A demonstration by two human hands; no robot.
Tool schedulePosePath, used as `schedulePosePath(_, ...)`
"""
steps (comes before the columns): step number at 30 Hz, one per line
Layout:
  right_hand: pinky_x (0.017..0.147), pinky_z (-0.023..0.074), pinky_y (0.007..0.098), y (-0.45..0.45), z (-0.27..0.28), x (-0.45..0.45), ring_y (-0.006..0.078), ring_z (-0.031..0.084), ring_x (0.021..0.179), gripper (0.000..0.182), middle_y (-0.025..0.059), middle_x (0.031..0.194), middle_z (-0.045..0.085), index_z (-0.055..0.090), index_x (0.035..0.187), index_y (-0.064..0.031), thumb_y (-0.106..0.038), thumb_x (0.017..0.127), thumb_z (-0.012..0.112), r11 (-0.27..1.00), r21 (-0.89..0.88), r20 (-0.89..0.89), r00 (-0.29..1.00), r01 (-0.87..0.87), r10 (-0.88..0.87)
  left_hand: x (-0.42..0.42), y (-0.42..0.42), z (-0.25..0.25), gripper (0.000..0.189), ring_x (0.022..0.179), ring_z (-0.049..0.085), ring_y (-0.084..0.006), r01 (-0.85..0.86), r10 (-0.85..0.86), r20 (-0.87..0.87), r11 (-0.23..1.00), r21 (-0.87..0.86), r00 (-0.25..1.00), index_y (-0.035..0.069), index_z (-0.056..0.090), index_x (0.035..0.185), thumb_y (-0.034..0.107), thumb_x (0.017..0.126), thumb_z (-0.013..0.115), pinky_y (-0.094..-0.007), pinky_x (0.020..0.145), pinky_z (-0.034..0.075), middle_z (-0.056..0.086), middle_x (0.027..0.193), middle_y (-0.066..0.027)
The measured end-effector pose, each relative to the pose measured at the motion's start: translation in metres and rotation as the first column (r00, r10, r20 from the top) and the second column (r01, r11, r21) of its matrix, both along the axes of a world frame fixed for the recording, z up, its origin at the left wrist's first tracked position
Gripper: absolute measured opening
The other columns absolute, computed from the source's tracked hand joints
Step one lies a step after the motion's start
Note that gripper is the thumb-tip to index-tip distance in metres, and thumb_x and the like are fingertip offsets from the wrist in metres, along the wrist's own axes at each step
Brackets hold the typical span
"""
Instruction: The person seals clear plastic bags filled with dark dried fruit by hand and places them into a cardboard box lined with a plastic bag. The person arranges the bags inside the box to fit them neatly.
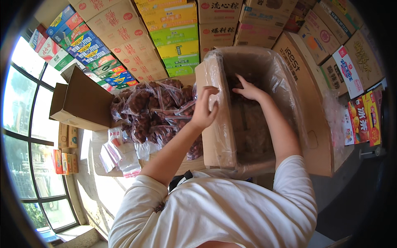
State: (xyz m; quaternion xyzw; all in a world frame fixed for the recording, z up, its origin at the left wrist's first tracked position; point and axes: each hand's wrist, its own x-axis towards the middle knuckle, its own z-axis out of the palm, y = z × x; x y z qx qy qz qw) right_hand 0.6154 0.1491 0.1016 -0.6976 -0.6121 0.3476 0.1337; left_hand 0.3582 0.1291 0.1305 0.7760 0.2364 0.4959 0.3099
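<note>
My left hand is at the folded left flap of a large cardboard box, its thumb and fingers apart. Whether it presses on the flap is hard to tell. Clear plastic film lines the box and hangs over its rim. Inside, my right hand reaches down with spread fingers, holding nothing that I can see. Below it lie dark items, too shadowed to name surely. Left of the box, several clear zip bags of dark red dried fruit, apparently jujubes, are heaped together on the table.
Flat zip bags lie on the table's near left part. Beyond them stands an open brown carton. Stacked cartons wall the far side, and a long cardboard box borders the right. Windows are at left.
</note>
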Motion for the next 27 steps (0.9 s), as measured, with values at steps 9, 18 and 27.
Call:
schedulePosePath(9,0.094,0.042,0.0364,-0.087,0.083,0.043,0.0231,0.054,0.11,0.061,0.0136,0.126,0.052,0.035,0.142,-0.0146,-0.037,0.09,0.059,0.98,0.066,-0.178,0.969,0.187,-0.173,-0.207,0.002,-0.127,0.039,0.1,0.052,-0.0324,-0.241,0.15,-0.672,0.97,-0.044,0.726,0.009,0.057,0.103,0.018,0.069,0.073,-0.0428,0.088,0.041,0.056,0.101,-0.01)
schedulePosePath(18,0.094,0.0422,0.0348,-0.112,0.079,0.023,0.0212,0.055,0.108,0.057,0.0129,0.125,0.053,0.039,0.138,-0.0115,-0.034,0.09,0.06,0.981,-0.001,-0.187,0.964,0.192,-0.189,-0.225,0.003,-0.131,0.088,0.113,0.046,-0.034,-0.194,0.034,-0.9,0.979,-0.057,0.435,0.014,0.049,0.123,0.035,0.047,0.087,-0.0433,0.096,0.04,0.048,0.117,-0.0123)
schedulePosePath(27,0.095,0.0412,0.0354,-0.114,0.101,-0.015,0.023,0.053,0.112,0.054,0.0154,0.126,0.052,0.038,0.138,-0.012,-0.03,0.092,0.058,0.997,-0.018,-0.17,0.983,0.069,-0.071,-0.229,-0.002,-0.123,0.083,0.1,0.051,-0.0381,-0.258,-0.033,-0.853,0.946,-0.194,0.522,0.009,0.049,0.112,0.032,0.043,0.089,-0.0436,0.088,0.045,0.051,0.107,-0.0166)
